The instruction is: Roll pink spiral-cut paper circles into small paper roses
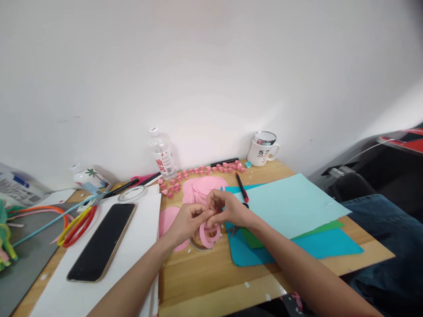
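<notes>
My left hand (189, 221) and my right hand (224, 210) meet over the wooden desk (211, 277), fingers pinched together on a curling pink paper strip (210, 233) that hangs down in a loop. Under the loop lies a clear tape roll (198, 243). Behind the hands sits a pile of pink paper circles (201, 187), and a larger pink paper piece (167, 220) lies by my left wrist.
A black phone (102, 241) rests on white paper (128, 246) at left. Light blue, green and teal sheets (291, 207) lie at right with a red pen (242, 187). Small pink folded pieces (205, 171), a bottle (162, 154), a mug (263, 149) and pipe cleaners (76, 224) stand around.
</notes>
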Available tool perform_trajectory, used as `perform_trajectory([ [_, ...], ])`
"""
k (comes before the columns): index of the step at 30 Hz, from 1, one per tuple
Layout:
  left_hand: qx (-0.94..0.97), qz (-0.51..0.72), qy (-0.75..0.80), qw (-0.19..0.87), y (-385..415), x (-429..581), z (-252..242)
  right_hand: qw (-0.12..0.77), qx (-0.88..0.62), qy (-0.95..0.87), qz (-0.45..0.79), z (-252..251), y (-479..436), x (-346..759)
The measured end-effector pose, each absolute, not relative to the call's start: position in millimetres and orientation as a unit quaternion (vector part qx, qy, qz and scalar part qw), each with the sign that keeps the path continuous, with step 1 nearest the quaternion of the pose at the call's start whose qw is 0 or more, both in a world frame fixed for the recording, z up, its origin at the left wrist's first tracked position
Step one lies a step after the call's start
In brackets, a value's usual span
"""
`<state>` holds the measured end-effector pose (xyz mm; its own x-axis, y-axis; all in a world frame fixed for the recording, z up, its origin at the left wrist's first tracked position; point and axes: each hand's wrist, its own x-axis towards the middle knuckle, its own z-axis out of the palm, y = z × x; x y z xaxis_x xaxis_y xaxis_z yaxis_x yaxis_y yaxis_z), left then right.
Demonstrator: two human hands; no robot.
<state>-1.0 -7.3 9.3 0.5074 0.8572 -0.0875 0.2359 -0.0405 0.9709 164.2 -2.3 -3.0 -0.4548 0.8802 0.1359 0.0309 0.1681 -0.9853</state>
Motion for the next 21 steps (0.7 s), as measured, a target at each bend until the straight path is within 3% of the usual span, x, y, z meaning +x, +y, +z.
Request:
perform_trajectory([
  [21,0.711,0.401,0.435,0.38,-10.0,-0.7,12.5,0.514,-0.391,-0.666,0.373,-3.4,-0.1,159.1],
])
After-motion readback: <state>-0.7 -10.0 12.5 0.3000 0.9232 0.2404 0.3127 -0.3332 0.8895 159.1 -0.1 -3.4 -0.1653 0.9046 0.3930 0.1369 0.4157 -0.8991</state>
